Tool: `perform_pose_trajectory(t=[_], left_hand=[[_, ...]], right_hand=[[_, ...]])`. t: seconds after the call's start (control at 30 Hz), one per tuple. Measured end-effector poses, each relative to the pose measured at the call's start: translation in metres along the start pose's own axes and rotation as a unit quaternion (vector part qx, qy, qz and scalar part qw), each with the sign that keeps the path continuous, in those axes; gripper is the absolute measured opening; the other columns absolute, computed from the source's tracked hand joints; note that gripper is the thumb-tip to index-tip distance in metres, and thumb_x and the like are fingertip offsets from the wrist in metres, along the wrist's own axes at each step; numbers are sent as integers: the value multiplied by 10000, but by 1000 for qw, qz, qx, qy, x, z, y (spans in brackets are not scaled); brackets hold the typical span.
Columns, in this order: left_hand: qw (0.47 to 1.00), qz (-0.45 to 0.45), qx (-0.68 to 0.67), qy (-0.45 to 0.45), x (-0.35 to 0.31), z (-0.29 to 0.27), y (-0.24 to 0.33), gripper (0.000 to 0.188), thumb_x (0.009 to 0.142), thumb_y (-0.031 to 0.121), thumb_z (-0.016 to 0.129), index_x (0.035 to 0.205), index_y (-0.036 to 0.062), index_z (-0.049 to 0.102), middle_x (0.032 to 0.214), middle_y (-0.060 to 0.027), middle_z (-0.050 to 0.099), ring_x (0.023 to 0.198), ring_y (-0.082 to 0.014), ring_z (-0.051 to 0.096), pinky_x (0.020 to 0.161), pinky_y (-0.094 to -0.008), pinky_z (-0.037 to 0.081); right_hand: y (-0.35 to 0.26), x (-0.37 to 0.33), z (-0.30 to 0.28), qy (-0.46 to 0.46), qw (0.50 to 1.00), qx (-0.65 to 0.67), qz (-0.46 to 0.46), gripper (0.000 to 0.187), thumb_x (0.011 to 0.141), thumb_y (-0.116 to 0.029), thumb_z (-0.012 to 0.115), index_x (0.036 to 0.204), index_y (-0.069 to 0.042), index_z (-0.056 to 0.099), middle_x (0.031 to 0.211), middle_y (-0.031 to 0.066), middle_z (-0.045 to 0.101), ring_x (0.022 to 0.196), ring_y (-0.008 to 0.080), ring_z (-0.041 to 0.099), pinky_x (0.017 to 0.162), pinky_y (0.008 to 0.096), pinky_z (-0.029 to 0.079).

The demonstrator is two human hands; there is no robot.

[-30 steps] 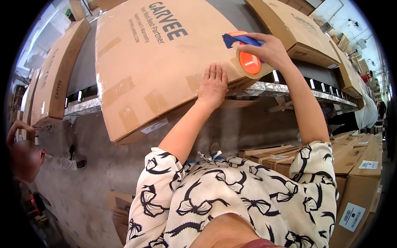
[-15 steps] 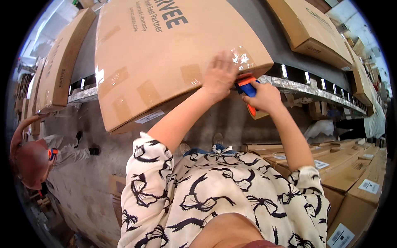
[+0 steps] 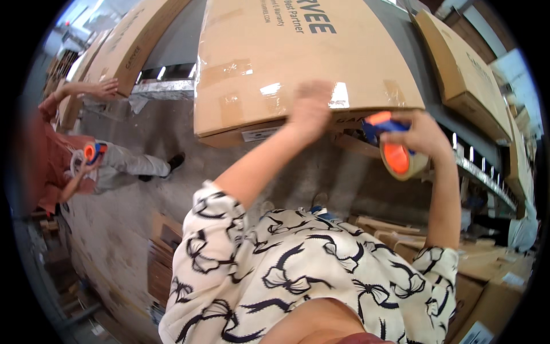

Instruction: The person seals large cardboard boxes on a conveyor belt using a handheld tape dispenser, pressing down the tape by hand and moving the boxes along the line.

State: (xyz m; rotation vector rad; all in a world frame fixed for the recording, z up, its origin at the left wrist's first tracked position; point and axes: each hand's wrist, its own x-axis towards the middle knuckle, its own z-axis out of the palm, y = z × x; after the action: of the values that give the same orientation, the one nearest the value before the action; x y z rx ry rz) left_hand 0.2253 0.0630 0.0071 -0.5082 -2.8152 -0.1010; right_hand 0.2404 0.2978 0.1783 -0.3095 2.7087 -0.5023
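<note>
1. Against the large brown cardboard box [image 3: 298,63] on the conveyor, the raised left hand [image 3: 310,109] presses flat on its taped edge.
2. Right hand [image 3: 421,135], arm raised, grips an orange-and-blue tape dispenser [image 3: 395,152] just beside the box's lower edge.

A person in a short-sleeved patterned blouse, both forearms bare

The blouse [image 3: 298,269] is white or cream, printed all over with black bow shapes drawn in loose brush-like strokes; its fabric looks light and falls in soft folds; the sleeves end near the elbows in loose, wide cuffs; the left hand [image 3: 310,109] is blurred, so no ring or watch can be made out; the right hand [image 3: 421,135] shows bare as well.
</note>
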Motion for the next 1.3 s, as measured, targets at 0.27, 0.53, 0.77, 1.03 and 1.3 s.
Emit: perform_pose_trajectory(t=[0.27,0.53,0.77,1.03,1.3], left_hand=[[997,-21,-66,-23,-42,-53,-76,1031,604,466,813,1389,5,330,1446,-182,353,1377,-310,278,1134,-416,218],[990,-42,-133,-25,-57,-50,-88,866,680,320,783,1369,17,355,1446,-169,347,1379,-331,262,1148,-453,178],[981,179,-35,-72,-36,-54,-75,890,694,117,689,1460,106,237,1524,-130,229,1427,-315,156,1146,-500,125],[976,119,0,-181,10,-67,-37,991,694,474,736,1433,7,270,1510,-171,246,1427,-312,162,1138,-501,148],[946,251,-193,-64,165,-31,118,703,710,464,739,1186,5,499,1274,-184,470,1258,-365,372,1041,-463,296]], right_hand=[[-149,81,-6,121,989,-51,-65,579,645,-564,714,842,-20,716,671,118,636,605,212,614,605,332,497],[-91,-37,172,211,966,-151,-12,665,666,-610,675,1156,-166,605,840,248,596,741,384,642,647,451,533],[-109,47,146,-5,990,-90,112,521,612,-494,708,882,-48,716,930,175,691,884,302,673,791,394,537],[20,46,160,-96,975,200,32,683,609,-545,764,1005,8,695,983,154,692,939,253,655,856,333,500],[269,-18,86,181,536,821,77,498,898,-310,534,1213,75,524,1125,188,634,1002,260,646,912,394,516]])
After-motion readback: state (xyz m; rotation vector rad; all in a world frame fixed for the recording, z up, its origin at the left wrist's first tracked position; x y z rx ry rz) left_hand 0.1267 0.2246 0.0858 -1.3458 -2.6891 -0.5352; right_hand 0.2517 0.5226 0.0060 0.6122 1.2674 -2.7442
